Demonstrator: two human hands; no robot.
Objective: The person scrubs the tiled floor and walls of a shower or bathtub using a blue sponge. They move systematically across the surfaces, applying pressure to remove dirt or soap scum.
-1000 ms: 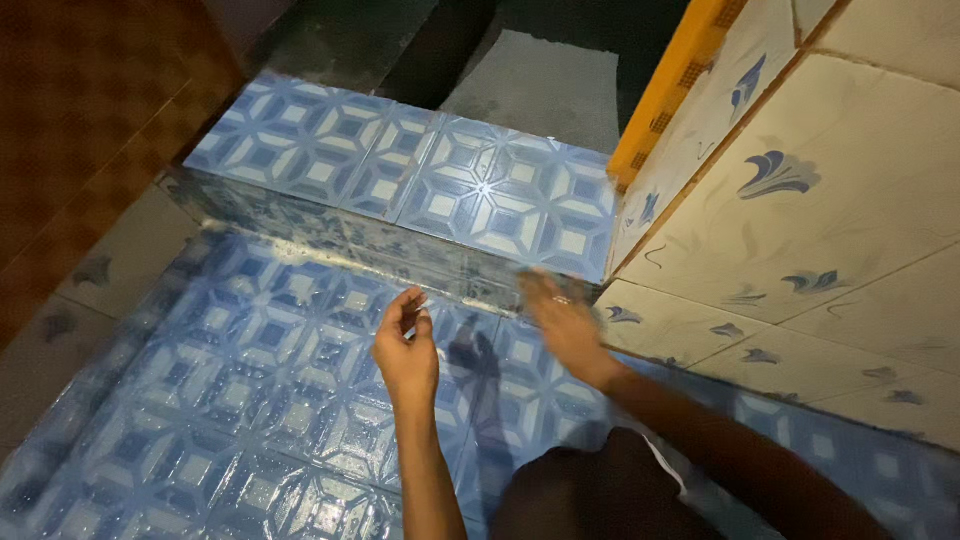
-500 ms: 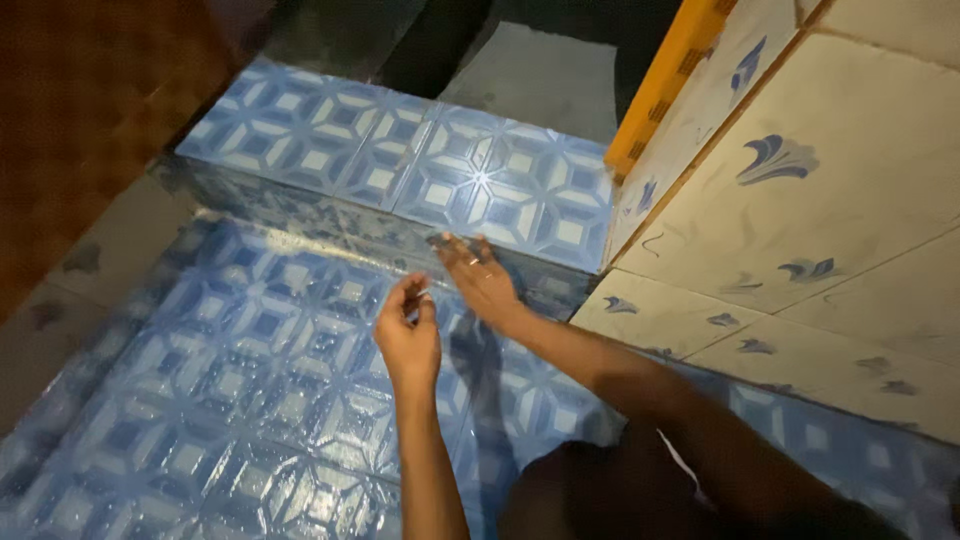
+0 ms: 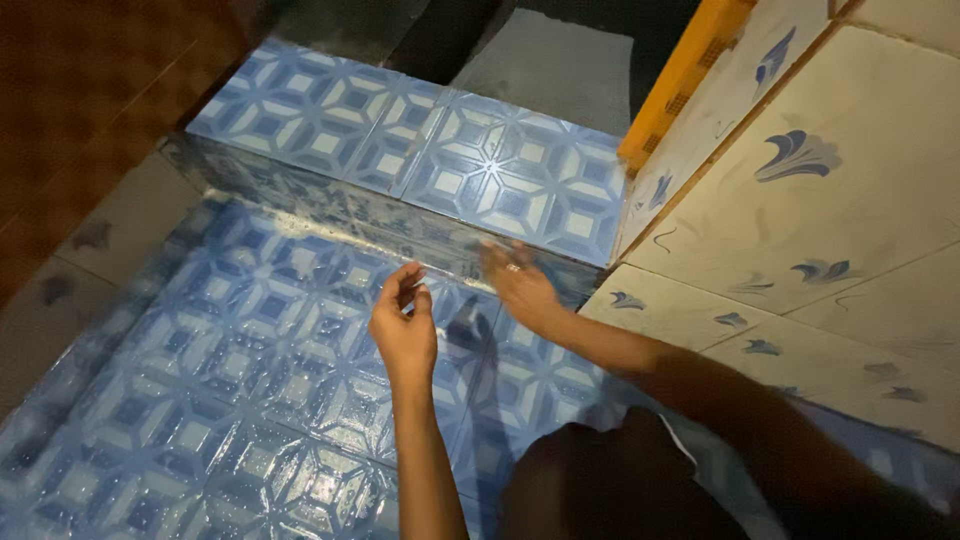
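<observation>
1. The floor (image 3: 200,400) is laid with glossy blue patterned tiles and fills the lower left.
2. A raised step (image 3: 400,150), faced in the same blue tiles, runs across the top; its front edge meets the floor just ahead of both hands.
3. A wall (image 3: 820,230) of cream tiles with blue flourishes stands on the right.
4. The right hand (image 3: 520,285) is blurred, pressed against the step's front face, fingers spread flat, holding nothing visible.
5. The left hand (image 3: 403,330) hovers above the floor, its fingertips pinched narrowly together; whether they hold anything, I cannot tell.
</observation>
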